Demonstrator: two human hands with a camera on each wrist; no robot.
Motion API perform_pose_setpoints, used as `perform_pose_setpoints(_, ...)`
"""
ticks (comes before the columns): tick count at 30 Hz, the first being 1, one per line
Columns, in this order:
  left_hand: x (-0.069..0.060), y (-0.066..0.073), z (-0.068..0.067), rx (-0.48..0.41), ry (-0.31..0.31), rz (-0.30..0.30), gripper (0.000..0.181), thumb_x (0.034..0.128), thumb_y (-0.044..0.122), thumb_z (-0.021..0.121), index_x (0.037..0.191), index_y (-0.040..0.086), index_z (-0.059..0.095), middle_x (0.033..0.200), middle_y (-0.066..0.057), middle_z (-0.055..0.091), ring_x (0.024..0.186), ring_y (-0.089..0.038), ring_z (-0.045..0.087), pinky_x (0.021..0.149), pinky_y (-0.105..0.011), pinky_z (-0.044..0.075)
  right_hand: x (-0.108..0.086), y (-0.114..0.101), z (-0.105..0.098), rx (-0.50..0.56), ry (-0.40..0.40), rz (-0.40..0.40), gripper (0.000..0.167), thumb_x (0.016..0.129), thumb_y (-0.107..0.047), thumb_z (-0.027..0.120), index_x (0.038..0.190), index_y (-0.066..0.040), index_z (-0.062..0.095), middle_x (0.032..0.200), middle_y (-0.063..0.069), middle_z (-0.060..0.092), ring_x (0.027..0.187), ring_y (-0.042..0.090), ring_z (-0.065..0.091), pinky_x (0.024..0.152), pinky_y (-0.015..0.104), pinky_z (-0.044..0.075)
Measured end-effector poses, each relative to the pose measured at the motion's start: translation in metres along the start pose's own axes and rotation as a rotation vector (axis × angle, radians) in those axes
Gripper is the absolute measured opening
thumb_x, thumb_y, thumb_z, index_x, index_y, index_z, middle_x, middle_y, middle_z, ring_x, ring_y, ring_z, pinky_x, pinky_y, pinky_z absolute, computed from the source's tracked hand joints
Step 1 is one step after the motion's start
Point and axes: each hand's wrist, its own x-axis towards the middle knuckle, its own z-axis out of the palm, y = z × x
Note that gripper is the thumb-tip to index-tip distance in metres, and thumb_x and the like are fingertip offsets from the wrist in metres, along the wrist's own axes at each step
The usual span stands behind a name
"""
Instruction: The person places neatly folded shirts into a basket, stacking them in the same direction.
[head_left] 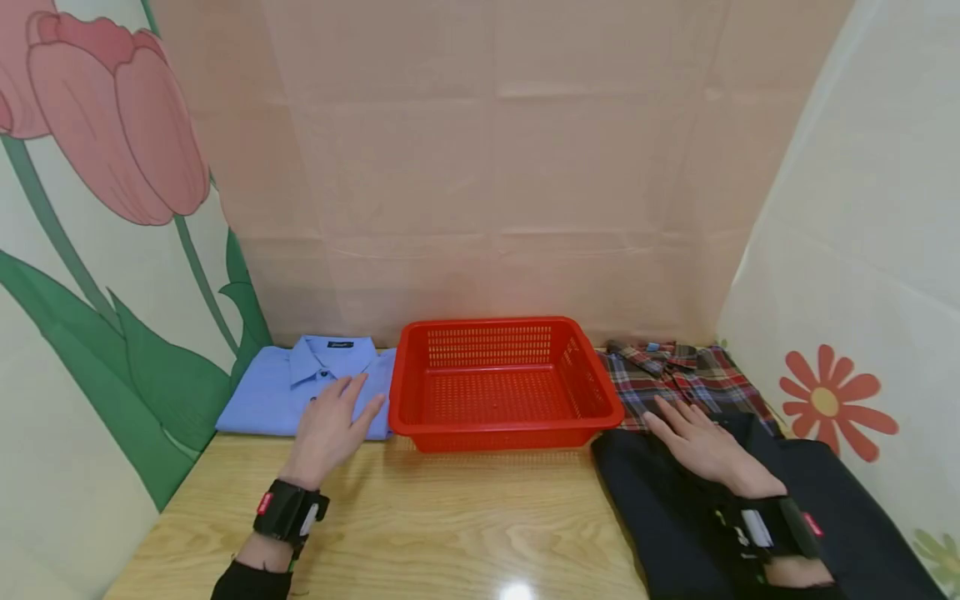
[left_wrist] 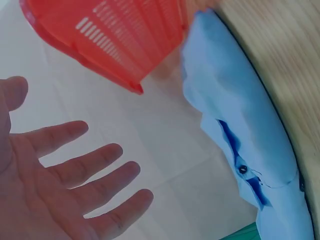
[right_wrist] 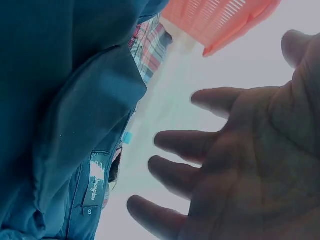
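Note:
My left hand hovers over the front of a folded light-blue collared shirt, fingers spread and holding nothing. The left wrist view shows its palm and the shirt's buttoned front, with a gap between them. On the other side, my right hand is above a dark navy garment with a collar and a label. Its fingers are extended, and the right wrist view shows them apart from the cloth. A red plaid shirt lies folded behind the dark garment, partly covered by it.
Between the garments stands a red plastic basket with perforated walls and nothing inside. Everything rests on a light wooden table. A beige sheet hangs behind, with floral-printed white sheets at both sides.

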Motion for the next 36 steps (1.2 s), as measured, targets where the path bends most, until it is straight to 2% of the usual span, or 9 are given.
perform_pose_setpoints(8, -0.002, 0.01, -0.003, -0.061, 0.077, 0.005, 0.056, 0.0984, 0.05, 0.052, 0.135, 0.007, 0.058, 0.13, -0.018, 0.061, 0.113, -0.038, 0.061, 0.09, -0.058, 0.051, 0.001, 0.007, -0.006, 0.023, -0.092, 0.045, 0.101, 0.095, -0.072, 0.026, 0.152, 0.01, 0.014, 0.149, 0.046, 0.008, 0.136, 0.064, 0.005, 0.105, 0.077, 0.01)
perform_pose_setpoints(13, -0.001, 0.019, -0.005, -0.074, 0.136, 0.04, 0.05, 0.0974, 0.045, 0.057, 0.128, 0.006, 0.063, 0.123, -0.016, 0.066, 0.107, -0.035, 0.064, 0.087, -0.054, 0.053, 0.004, 0.016, -0.012, 0.078, -0.156, 0.083, 0.106, 0.093, -0.075, 0.024, 0.152, 0.011, 0.007, 0.15, 0.046, 0.002, 0.136, 0.064, 0.001, 0.105, 0.077, 0.008)
perform_pose_setpoints(18, 0.001, 0.028, -0.003, -0.078, 0.144, 0.066, 0.047, 0.0962, 0.043, 0.06, 0.124, 0.006, 0.066, 0.119, -0.013, 0.068, 0.104, -0.031, 0.065, 0.087, -0.05, 0.055, 0.005, 0.021, -0.015, 0.087, -0.169, 0.084, 0.107, 0.093, -0.076, 0.023, 0.151, 0.012, 0.006, 0.151, 0.044, 0.002, 0.136, 0.064, 0.001, 0.106, 0.076, 0.008)
perform_pose_setpoints(23, -0.001, 0.036, 0.0, -0.08, 0.165, 0.118, 0.043, 0.0944, 0.04, 0.064, 0.121, 0.007, 0.068, 0.114, -0.011, 0.07, 0.097, -0.027, 0.068, 0.082, -0.045, 0.057, 0.005, 0.024, -0.016, 0.085, -0.189, 0.1, 0.11, 0.092, -0.078, 0.023, 0.15, 0.014, 0.008, 0.149, 0.047, 0.004, 0.135, 0.065, 0.007, 0.105, 0.075, 0.014)
perform_pose_setpoints(27, -0.003, 0.043, 0.0, -0.095, 0.217, 0.168, 0.038, 0.093, 0.036, 0.067, 0.118, 0.007, 0.07, 0.107, -0.01, 0.071, 0.089, -0.024, 0.067, 0.076, -0.04, 0.058, 0.003, 0.029, -0.019, 0.093, -0.223, 0.125, 0.114, 0.089, -0.081, 0.023, 0.151, 0.013, 0.005, 0.148, 0.048, 0.005, 0.134, 0.065, 0.008, 0.103, 0.075, 0.018)
perform_pose_setpoints(31, -0.002, 0.053, 0.001, -0.097, 0.263, 0.207, 0.033, 0.0923, 0.033, 0.068, 0.114, 0.009, 0.071, 0.097, -0.007, 0.071, 0.08, -0.02, 0.064, 0.069, -0.033, 0.057, 0.001, 0.035, -0.023, 0.064, -0.213, 0.135, 0.115, 0.088, -0.082, 0.026, 0.151, 0.014, 0.007, 0.147, 0.047, 0.01, 0.132, 0.066, 0.013, 0.101, 0.074, 0.024)
perform_pose_setpoints(36, 0.003, 0.071, 0.006, -0.113, 0.252, 0.243, 0.028, 0.0929, 0.033, 0.067, 0.108, 0.01, 0.071, 0.079, -0.004, 0.066, 0.066, -0.012, 0.054, 0.058, -0.024, 0.047, -0.003, 0.042, -0.025, 0.016, -0.21, 0.149, 0.118, 0.087, -0.082, 0.031, 0.148, 0.018, 0.014, 0.143, 0.048, 0.019, 0.126, 0.066, 0.024, 0.094, 0.072, 0.033)
